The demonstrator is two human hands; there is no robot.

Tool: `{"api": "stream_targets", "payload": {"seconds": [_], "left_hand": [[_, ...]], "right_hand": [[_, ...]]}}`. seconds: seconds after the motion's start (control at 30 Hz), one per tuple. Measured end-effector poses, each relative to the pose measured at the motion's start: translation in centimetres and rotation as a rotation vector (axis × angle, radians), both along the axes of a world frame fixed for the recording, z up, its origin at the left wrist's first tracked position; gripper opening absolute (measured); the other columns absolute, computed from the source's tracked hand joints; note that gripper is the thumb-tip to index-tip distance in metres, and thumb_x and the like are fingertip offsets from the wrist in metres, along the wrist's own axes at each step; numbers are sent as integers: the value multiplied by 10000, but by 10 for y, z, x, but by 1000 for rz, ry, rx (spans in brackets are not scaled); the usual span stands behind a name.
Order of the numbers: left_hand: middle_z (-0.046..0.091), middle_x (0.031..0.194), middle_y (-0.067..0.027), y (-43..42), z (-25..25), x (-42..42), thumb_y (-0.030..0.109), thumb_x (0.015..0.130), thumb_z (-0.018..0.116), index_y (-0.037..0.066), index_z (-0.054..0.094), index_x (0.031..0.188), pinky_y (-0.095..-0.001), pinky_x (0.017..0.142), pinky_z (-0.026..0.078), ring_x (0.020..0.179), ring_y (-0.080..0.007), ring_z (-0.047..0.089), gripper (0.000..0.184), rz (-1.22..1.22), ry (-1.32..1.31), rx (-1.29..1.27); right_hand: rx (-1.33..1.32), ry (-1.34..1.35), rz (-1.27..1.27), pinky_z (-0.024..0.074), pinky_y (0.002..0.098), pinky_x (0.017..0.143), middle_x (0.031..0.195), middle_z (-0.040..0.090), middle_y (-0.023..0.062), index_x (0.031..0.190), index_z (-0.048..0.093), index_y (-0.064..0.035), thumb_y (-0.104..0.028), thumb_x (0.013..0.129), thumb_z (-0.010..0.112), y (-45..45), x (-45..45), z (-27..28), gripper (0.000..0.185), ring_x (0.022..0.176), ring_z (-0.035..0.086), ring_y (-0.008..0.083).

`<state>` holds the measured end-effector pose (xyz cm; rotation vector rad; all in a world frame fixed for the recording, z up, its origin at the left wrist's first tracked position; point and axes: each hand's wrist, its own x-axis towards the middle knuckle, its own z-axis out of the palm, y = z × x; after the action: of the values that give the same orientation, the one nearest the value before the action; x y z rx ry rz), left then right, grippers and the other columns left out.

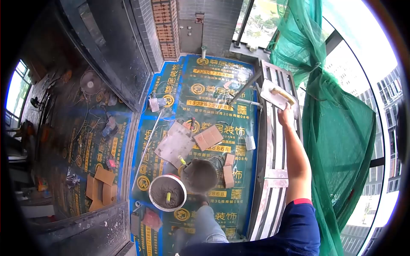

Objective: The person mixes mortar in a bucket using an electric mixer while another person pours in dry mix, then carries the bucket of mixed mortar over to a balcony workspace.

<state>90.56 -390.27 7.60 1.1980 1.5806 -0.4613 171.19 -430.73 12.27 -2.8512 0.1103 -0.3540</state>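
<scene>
My right hand (pixel 286 116) is stretched forward, its fingers closed at the near edge of a plastering trowel (pixel 271 94) with a light wooden handle. The fingers are small and partly hidden by the trowel. The trowel is over the far end of a slatted metal work platform (pixel 276 174). My left hand is out of view. On the floor near my leg stand a white-rimmed bucket (pixel 171 209) of grey mortar with a yellow-handled tool (pixel 168 197) in it, and a dark tub (pixel 199 176) with grey residue.
Printed green floor sheeting (pixel 205 213) carries cardboard pieces (pixel 208 137), a grey board (pixel 174 144) and a long rod (pixel 147 149). Green netting (pixel 337 141) hangs by the windows at right. A dark door frame (pixel 109 47) and an opened box (pixel 102 187) are at left.
</scene>
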Motion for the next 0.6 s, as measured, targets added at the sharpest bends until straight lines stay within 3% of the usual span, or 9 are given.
{"api": "stream_targets", "payload": {"seconds": [0.27,0.37,0.47,0.53,0.6], "left_hand": [[677,876,-103,-2,16,-5,359,913,537,27,598,1104,-292,711,482,835,-180,630,387,-130,142,-25],[677,851,-95,-6,14,-15,356,907,546,25,612,1076,-288,698,482,819,-174,630,378,-158,138,-27],[678,826,-86,-19,8,-31,354,901,555,23,627,1049,-285,685,481,802,-167,631,370,-198,85,21],[670,811,-86,-31,8,-24,342,874,584,16,648,976,-291,639,480,749,-157,622,347,-152,19,80],[660,803,-81,-22,30,18,343,848,620,1,657,926,-299,604,479,707,-153,613,354,-51,-14,59]], "right_hand": [[-479,-23,85,391,427,1012,1444,407,117,1414,365,-66,-82,829,436,-40,116,-21,589,1287,431,288],[-393,127,126,401,434,998,1323,506,137,1309,460,-71,-67,841,403,-49,137,-36,471,1230,479,322],[-328,17,135,465,438,893,1165,564,170,1132,553,-38,-57,852,410,-40,130,-34,315,1100,550,352],[-406,-2,98,479,447,844,1106,564,170,1063,602,-33,-44,843,455,-24,117,-24,264,999,573,370],[-502,22,106,479,442,851,1091,571,178,1042,599,-10,-62,824,482,-30,115,-27,252,1000,571,360]]}}
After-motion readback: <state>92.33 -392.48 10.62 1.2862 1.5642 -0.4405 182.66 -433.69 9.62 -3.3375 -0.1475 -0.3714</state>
